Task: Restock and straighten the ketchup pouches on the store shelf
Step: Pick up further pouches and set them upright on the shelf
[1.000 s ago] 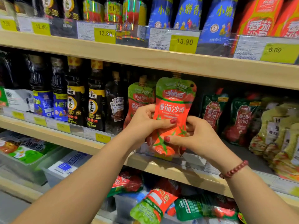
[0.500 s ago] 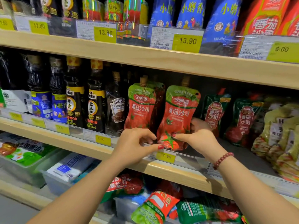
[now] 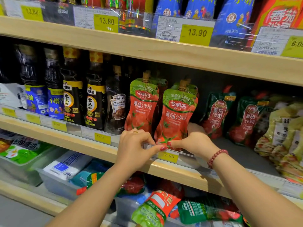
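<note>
- right hand (image 3: 193, 141): wrapped round the bottom of the right ketchup pouch (image 3: 177, 115), thumb in front, fingers tucked behind.
- right ketchup pouch: red with a green top and a brown cap, standing on the middle shelf (image 3: 183, 174) at the front edge, tilted a little to the right.
- left ketchup pouch (image 3: 142, 108): same kind, standing just beside it on the left, with more of the same tucked behind.
- left hand (image 3: 134, 145): low in front of the left ketchup pouch, fingers curled, thumb tip on the clear price strip (image 3: 74, 128) and close to the other thumb. cannot tell if pinching the strip or only pressing on it.
- yellow price tag (image 3: 168, 156) marked 7.90: on the strip right under the two thumbs.
- red bead bracelet (image 3: 216, 157) on the right wrist, gold ring (image 3: 135, 132) on a left finger, red polish on the nails.
- dark bottles (image 3: 95, 95): in a row on the same shelf, left of the pouches, the nearest one close to the left ketchup pouch.
- dark green pouches (image 3: 216, 115): to the right, set further back, leaning.
- yellow bags (image 3: 285, 128): piled at the far right.
- blue packs (image 3: 232, 17): up on the top shelf, behind more yellow tags.
- clear bins (image 3: 54, 182): on the shelf below, with packs inside, and a loose pouch (image 3: 155, 208) in red and green lying on its side.
</note>
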`<state>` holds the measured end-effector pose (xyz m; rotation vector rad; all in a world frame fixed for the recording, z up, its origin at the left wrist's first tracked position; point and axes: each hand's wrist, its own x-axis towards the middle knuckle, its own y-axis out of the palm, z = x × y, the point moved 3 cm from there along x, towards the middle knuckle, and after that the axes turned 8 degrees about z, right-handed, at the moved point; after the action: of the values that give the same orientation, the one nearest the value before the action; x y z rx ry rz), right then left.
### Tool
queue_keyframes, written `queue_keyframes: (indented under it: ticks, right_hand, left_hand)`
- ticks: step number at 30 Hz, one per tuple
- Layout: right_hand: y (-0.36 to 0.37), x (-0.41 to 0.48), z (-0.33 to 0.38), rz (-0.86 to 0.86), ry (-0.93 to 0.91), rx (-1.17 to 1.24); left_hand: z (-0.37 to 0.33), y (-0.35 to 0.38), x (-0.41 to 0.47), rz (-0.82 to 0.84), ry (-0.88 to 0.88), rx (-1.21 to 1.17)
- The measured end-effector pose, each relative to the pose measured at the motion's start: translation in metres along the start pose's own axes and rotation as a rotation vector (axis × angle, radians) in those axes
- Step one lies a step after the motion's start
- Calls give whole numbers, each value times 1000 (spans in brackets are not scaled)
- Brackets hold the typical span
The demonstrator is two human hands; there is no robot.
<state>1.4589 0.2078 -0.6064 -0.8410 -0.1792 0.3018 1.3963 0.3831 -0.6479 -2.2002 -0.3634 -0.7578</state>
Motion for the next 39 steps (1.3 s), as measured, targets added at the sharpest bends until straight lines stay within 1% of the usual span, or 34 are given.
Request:
queue_keyframes:
  ticks: [5,10,13,15,17,19,20,22,24,27,29,32,35,37,39]
  right_hand:
    - [5,2,1,-14,80,-35]
    - [3,1,2,-1,69,-40]
    - [-3,-11,4,3,18,2]
    - [-8,-22,2,-44,-43,44]
    - [-13,-40,-3,-199,-154,72]
    - [-12,-66,-3,-367,-386,114]
    - [-7,-80,-2,-394,-510,119]
    - [12,-100,-5,-339,-665,99]
    - [38,-110,-13,-201,-700,83]
    - [77,-112,-34,46,-647,40]
    - [96,-110,-48,225,-578,-21]
    - [113,-106,-68,386,-502,-162]
    - [123,-101,-81,428,-457,-339]
    - [128,-100,-83,386,-458,-399]
    - [132,-100,-81,316,-496,-424]
  left_hand:
    - [-1,0,0,1,-14,-34]
    - [-2,-1,0,0,-2,-14]
    - [-2,-2,-1,-7,-2,-28]
    - [-1,-2,-1,-8,5,-16]
    - [-1,-2,-1,-5,5,-1]
    - [-1,-3,-1,7,7,-7]
    - [-2,-4,-2,11,18,-23]
    - [-4,-6,-7,-10,57,-31]
    - [-6,-4,-16,-64,96,48]
    - [-2,-1,-29,-152,56,148]
    - [2,-2,-32,-165,17,153]
    - [3,-3,-33,-154,-18,123]
    - [-1,-3,-34,-159,-61,103]
    - [-4,-2,-33,-170,-84,103]
    - [-6,-3,-33,-172,-103,110]
